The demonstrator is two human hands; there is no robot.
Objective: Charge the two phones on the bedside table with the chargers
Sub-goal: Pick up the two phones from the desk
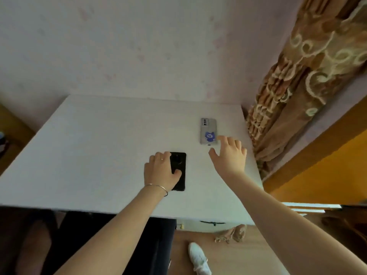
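Our two bare forearms reached in from the near edge, over dark trousers and a white shoe on the wooden floor below. We had our left hand laid on the black phone, which lay face down near the middle of the white bedside table; the fingers curled over its left edge and the thumb pressed across its back, so the hand was closed on it, most likely to lift or turn it so that the charging port could be reached. A thin bangle sat on that wrist.

Our right hand hovered with the fingers spread and nothing in it, its fingertips just beside the near right corner of the silver phone. Whether they touched the case we could not tell. That phone also lay face down, farther back and to the right, well apart from the black one, with its camera end toward the far wall. We judged the hand was about to take it up.

On its case we could make out a blue cartoon sticker, but no brand name or legible writing on either phone.

No charger or cable showed on the table top, so by our reckoning the charging had not yet begun. A patterned brown curtain hung at the far right.
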